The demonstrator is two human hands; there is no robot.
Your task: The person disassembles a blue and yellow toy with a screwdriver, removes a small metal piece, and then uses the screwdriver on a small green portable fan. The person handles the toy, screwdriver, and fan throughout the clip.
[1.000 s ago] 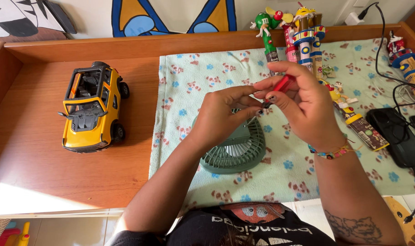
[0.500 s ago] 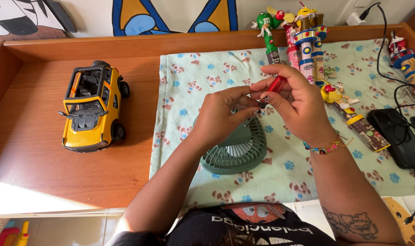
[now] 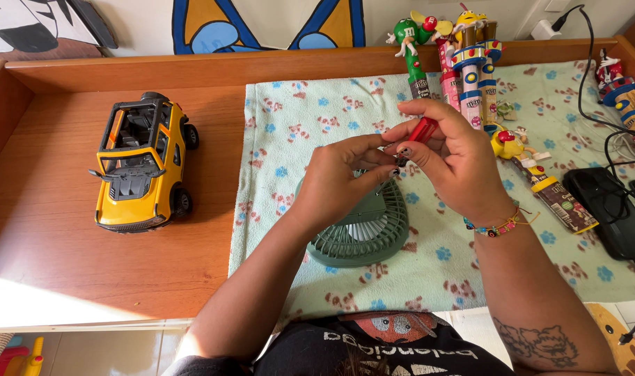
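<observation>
Red-handled screwdriver (image 3: 423, 129) sits pinched in the right hand (image 3: 457, 163), just above the green fan (image 3: 363, 226) on the bench cloth (image 3: 317, 118). Left hand (image 3: 338, 184) fingers close on its tip, apparently steadying a small part.

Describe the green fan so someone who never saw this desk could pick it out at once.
On the wooden desk lies a pale cloth with paw prints. The fan lies flat on it near the front edge, under the left hand and right hand. It is the only round, dull-green slatted thing; the neighbouring toys are tall and bright.
</observation>
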